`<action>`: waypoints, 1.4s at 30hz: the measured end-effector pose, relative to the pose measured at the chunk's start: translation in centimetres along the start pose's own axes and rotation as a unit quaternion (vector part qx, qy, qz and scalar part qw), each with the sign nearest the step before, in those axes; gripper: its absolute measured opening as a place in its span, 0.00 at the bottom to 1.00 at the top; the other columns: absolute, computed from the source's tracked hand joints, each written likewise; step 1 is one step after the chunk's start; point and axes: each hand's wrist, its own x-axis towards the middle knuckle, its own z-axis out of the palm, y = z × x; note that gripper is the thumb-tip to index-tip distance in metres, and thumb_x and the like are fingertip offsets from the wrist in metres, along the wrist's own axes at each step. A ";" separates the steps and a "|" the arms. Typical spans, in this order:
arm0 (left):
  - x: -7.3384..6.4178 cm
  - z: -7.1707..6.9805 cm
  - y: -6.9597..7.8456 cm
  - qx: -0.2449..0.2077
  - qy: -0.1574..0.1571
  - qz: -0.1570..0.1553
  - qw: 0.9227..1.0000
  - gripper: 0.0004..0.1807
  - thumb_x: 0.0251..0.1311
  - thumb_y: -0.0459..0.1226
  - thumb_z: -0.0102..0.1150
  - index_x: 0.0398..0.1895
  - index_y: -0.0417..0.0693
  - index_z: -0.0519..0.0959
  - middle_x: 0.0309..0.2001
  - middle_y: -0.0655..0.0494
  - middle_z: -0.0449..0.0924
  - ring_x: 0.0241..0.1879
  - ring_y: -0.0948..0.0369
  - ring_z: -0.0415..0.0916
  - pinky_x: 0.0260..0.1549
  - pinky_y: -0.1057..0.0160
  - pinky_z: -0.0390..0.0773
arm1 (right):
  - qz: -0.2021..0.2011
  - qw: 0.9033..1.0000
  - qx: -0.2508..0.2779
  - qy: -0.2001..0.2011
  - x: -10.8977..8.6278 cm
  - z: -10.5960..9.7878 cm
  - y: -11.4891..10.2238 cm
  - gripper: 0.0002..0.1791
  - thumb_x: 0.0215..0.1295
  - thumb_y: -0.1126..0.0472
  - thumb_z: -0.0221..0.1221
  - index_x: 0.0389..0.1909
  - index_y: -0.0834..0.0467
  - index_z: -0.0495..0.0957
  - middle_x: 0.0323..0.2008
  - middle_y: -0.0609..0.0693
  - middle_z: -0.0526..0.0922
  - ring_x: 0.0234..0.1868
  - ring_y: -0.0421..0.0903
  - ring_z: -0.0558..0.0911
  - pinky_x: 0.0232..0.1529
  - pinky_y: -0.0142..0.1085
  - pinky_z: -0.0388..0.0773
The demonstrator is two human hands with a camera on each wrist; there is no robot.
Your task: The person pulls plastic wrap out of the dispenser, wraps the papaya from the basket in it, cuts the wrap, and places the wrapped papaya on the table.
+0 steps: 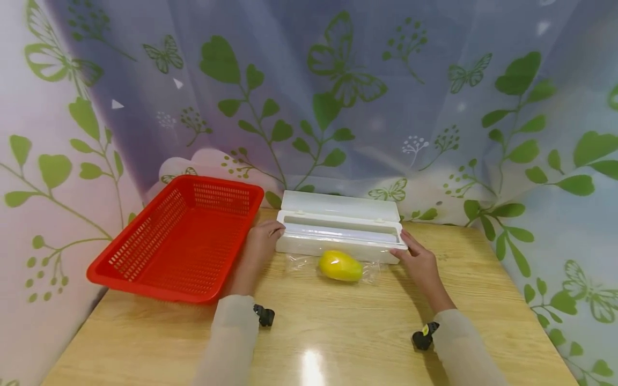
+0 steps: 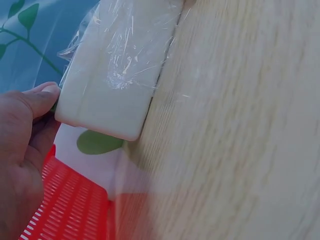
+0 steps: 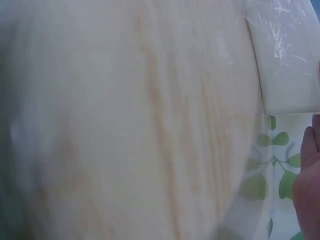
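A white cling film dispenser lies on the table with its hinged lid raised. Inside is a roll of film, and clear film hangs over the front onto the tabletop. On that film lies a yellow mango with a greenish tip. My left hand holds the dispenser's left end, the thumb at its upper edge in the left wrist view. At the opposite end, my right hand grips it with the thumb in front and fingers along the side. In the right wrist view that hand is mostly cut off.
A red plastic basket with slotted walls stands at the left, close beside my left forearm. Behind the wooden table hangs a curtain printed with leaves and butterflies. Both wrists carry small black cameras.
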 end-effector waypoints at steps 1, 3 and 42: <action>0.0 0.1 0.0 -0.005 0.003 -0.002 1.000 0.06 0.67 0.30 0.61 0.41 0.39 0.87 0.46 0.45 0.86 0.51 0.50 0.81 0.57 0.52 0.79 | -0.001 1.000 -0.003 0.002 0.0 -0.1 0.0 0.42 0.63 0.42 0.65 0.75 0.50 0.63 0.77 0.42 0.60 0.77 0.45 0.60 0.68 0.34 0.65; -0.1 0.3 0.2 -0.013 0.012 -0.008 1.000 0.06 0.66 0.29 0.62 0.41 0.39 0.87 0.46 0.44 0.86 0.50 0.49 0.81 0.56 0.52 0.79 | -0.001 1.000 -0.005 0.003 -0.1 -0.2 -0.1 0.42 0.64 0.43 0.65 0.75 0.51 0.63 0.77 0.43 0.60 0.77 0.47 0.60 0.69 0.38 0.64; -0.7 0.6 2.0 0.027 -0.033 0.006 0.999 0.04 0.66 0.34 0.64 0.37 0.45 0.87 0.53 0.48 0.80 0.57 0.50 0.74 0.62 0.51 0.75 | -0.035 0.999 0.007 0.038 -0.8 0.1 -1.4 0.22 0.65 0.52 0.68 0.54 0.63 0.84 0.74 0.51 0.67 0.77 0.53 0.62 0.55 0.14 0.65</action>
